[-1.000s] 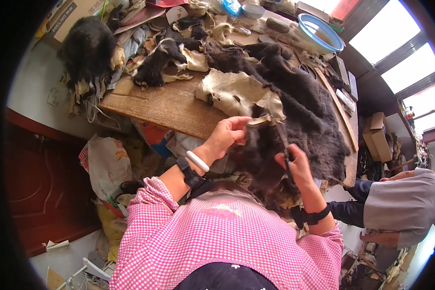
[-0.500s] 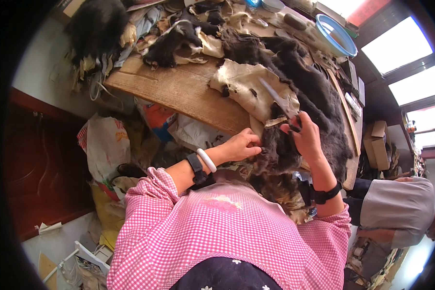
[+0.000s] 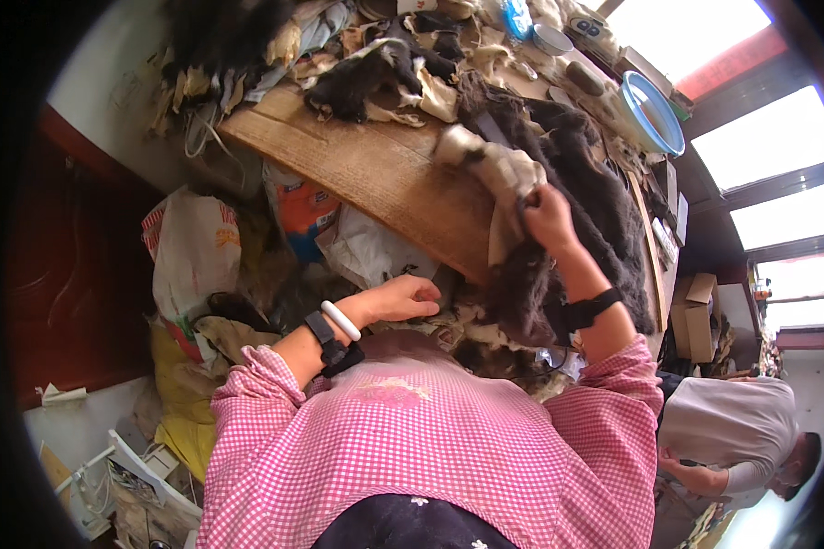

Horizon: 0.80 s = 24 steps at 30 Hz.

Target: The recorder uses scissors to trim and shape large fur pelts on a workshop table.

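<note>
A dark brown fur pelt [image 3: 600, 229] spreads over the right part of the wooden board, its near end hanging over the edge. A pale, hide-side piece [image 3: 499, 167] lies across it, bunched and blurred. My right hand [image 3: 547, 218] is closed at the near end of this pale piece. A greyish scissor blade [image 3: 491, 130] shows faintly beyond it; the handles are mostly hidden in my fingers. My left hand [image 3: 410, 297] hovers off the board's near edge, apart from the pelt. Its fingers are loosely bent with a gap at the thumb, and nothing shows in them.
The wooden board [image 3: 366, 169] carries black-and-white fur scraps [image 3: 362, 80] at its far side. A blue basin [image 3: 652, 112] stands at far right. Bags, including a white sack [image 3: 192, 247], sit below left. Another person [image 3: 728, 425] is at lower right, near a cardboard box [image 3: 696, 316].
My left hand has left the pelt and moved left and nearer to me. The pale piece, spread flat before, is now bunched up. My right hand has shifted slightly left and away from me.
</note>
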Tool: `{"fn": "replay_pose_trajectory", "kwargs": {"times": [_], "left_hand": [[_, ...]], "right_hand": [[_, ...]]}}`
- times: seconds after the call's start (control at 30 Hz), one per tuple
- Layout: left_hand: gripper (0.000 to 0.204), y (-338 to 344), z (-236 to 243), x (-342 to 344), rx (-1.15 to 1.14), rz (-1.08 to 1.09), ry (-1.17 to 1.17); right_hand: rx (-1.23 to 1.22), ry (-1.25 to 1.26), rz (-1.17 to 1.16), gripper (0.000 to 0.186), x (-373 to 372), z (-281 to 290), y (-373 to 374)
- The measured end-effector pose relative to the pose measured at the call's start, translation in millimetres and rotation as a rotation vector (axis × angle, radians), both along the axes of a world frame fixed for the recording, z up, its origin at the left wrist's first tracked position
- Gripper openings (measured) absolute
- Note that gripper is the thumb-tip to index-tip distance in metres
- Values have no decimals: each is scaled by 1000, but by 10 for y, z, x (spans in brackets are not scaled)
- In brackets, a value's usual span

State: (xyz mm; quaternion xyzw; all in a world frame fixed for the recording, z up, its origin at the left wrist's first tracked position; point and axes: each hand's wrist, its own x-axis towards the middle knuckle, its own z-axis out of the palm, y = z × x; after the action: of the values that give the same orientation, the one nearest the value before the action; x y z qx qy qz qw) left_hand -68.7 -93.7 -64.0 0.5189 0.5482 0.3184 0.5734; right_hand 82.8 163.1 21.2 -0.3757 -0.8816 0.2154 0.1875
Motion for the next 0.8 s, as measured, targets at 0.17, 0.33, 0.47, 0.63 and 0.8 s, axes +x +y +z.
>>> {"fn": "replay_pose_trajectory", "kwargs": {"times": [0.17,0.33,0.47,0.63,0.8], "left_hand": [[49,-51,-99,-54,21,34,95],[106,73,209,-2,67,49,-27],[110,219,603,128,145,42,-136],[125,512,828,417,394,-70,-28],[120,861,632,930,862,91,297]], "right_hand": [[-526,693,-5,10,-7,1103,453],[-481,1223,176,20,-209,2248,590],[-682,1383,257,25,451,3067,1406],[-1067,1626,448,32,1603,3994,1838],[-1517,1823,692,39,1935,4110,645]]}}
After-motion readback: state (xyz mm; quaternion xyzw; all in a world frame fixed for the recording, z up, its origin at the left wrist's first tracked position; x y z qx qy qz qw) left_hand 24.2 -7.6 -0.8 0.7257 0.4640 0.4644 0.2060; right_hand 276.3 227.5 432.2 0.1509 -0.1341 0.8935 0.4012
